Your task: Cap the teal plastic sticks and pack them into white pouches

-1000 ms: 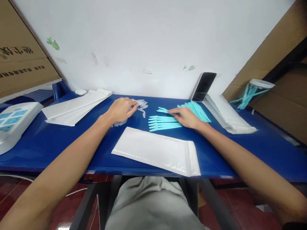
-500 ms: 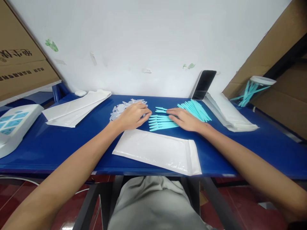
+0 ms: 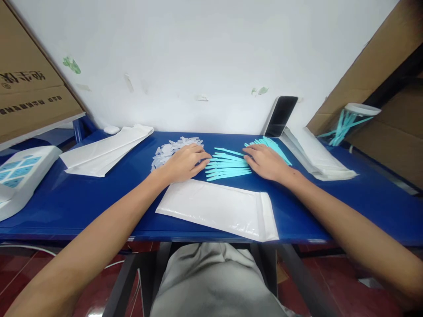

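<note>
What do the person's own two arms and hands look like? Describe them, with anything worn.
The bare, ungloved left hand and right hand show no rings. No sleeve, watch or bracelet shows on the slender left forearm or right forearm.

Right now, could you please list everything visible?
Sticks: many, turquoise, centre and right
Small pieces: many, whitish, left of centre
Front packet: one, white, front centre
Side packets: count unclear, white, both sides
Phone: one, dark, back right
Tub: one, clear, far right
Device: one, white and blue, far left
Rounded object: one, white, back left
Cardboard: count unclear, brown, both sides
Table: one, blue, centre
Wall: one, white, behind
Floor: one, red, below
Clothing: one, grey, lap
Left hand: one, bare, beside sticks
Right hand: one, bare, beside sticks
</note>
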The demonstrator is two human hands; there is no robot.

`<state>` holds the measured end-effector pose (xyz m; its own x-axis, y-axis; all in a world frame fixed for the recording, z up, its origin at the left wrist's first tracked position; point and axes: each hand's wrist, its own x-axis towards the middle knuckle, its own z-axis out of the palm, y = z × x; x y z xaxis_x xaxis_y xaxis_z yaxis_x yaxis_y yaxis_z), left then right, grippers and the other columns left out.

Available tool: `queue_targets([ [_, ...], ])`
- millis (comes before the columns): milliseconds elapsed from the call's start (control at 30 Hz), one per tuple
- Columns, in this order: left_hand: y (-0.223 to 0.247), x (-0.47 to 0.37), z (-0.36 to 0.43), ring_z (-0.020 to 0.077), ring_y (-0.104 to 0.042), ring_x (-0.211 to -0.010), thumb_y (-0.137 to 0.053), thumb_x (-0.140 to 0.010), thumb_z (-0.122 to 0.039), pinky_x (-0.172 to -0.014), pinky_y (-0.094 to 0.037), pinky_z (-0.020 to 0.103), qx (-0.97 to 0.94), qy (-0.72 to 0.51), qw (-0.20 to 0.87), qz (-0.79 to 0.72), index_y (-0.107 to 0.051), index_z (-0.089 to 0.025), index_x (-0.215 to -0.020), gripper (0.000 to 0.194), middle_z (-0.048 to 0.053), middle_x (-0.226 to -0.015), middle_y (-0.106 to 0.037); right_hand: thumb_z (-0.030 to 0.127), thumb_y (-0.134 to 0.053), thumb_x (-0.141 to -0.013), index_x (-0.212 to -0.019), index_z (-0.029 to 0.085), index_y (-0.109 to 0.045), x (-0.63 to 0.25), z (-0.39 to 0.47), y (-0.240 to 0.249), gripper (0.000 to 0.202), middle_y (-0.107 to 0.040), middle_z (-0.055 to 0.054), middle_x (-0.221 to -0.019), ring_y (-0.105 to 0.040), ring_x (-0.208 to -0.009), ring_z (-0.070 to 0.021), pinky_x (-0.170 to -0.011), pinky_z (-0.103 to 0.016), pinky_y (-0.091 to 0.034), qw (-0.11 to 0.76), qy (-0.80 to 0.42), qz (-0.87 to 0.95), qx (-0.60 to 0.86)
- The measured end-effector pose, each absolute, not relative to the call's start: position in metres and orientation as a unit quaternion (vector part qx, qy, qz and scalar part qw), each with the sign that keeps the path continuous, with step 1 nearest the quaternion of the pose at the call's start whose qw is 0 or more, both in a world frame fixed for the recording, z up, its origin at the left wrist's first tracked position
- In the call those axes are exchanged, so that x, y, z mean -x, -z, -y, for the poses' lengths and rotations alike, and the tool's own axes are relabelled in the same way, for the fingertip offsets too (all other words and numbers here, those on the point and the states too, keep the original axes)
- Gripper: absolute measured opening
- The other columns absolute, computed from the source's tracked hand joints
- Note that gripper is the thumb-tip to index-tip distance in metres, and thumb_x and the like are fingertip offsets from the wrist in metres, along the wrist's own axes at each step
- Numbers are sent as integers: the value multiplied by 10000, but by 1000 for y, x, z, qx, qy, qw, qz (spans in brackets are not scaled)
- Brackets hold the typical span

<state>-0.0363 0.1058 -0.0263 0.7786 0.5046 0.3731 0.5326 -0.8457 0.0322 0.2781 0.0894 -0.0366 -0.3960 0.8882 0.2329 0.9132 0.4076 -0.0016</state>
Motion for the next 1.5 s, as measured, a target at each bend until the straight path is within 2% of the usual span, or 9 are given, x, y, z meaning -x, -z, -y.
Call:
queue_targets([
  [167,25,37,-105,278,-646,-1021,-361,-1099,-366,-932,-503,443,942,184,34,277,-737,-145,-1209,449,141,-1108,-722,352,-339,-1060,-1346,106,-709,-282,-89,34,529,-715,-176,-1368,-625,-1287,-372,-1068,-513,-487,82,46,821,563],
  [300,25,38,-105,281,-643,-1020,-356,-1101,-375,-926,-501,445,941,185,32,280,-735,-153,-1211,453,138,-1103,-722,301,-386,-1031,-1341,160,-717,-285,-89,32,475,-708,-163,-1374,-652,-1224,-373,-1011,-518,-518,88,90,788,602],
  [467,26,39,-105,285,-648,-1009,-347,-1101,-377,-909,-502,442,942,184,32,281,-738,-138,-1202,469,144,-1093,-724,261,-521,-953,-1211,136,-787,-305,-96,31,391,-790,-194,-1132,-662,-1115,-424,-898,-545,-542,83,149,749,641],
  [600,26,38,-105,284,-652,-1003,-355,-1098,-368,-914,-501,446,943,179,31,278,-745,-138,-1188,462,143,-1092,-731,265,-557,-923,-1137,171,-816,-313,-103,34,349,-809,-165,-1017,-695,-1019,-390,-823,-493,-555,105,130,737,655],
  [833,27,38,-106,276,-660,-997,-357,-1100,-365,-927,-499,434,945,181,29,271,-750,-134,-1174,461,144,-1081,-736,200,-556,-894,-1150,171,-802,-311,-107,36,356,-821,-116,-1040,-741,-1011,-339,-865,-424,-554,169,85,727,660],
  [1067,26,38,-105,273,-650,-1005,-356,-1102,-345,-929,-497,434,944,177,28,278,-743,-122,-1187,455,141,-1097,-730,239,-602,-890,-1040,190,-830,-278,-119,18,277,-829,-72,-977,-764,-858,-265,-862,-379,-580,284,24,771,570],
  [1167,25,39,-104,280,-646,-1023,-358,-1100,-347,-934,-495,437,943,173,25,283,-743,-128,-1192,452,140,-1106,-731,202,-589,-893,-1056,168,-831,-266,-130,18,294,-831,-79,-1058,-769,-959,-272,-931,-375,-567,258,6,787,560],
  [1333,25,38,-103,281,-647,-1009,-359,-1100,-358,-935,-492,436,943,175,34,282,-750,-131,-1179,459,137,-1085,-731,231,-536,-943,-1141,142,-810,-266,-125,32,350,-811,-122,-1153,-750,-1081,-310,-1012,-412,-538,225,19,805,549],
  [1500,26,38,-103,281,-648,-1000,-355,-1104,-355,-931,-493,437,944,175,35,277,-750,-122,-1175,464,134,-1079,-732,317,-463,-1008,-1163,149,-792,-270,-112,43,400,-764,-150,-1261,-698,-1194,-334,-1058,-470,-520,200,14,875,440],
])
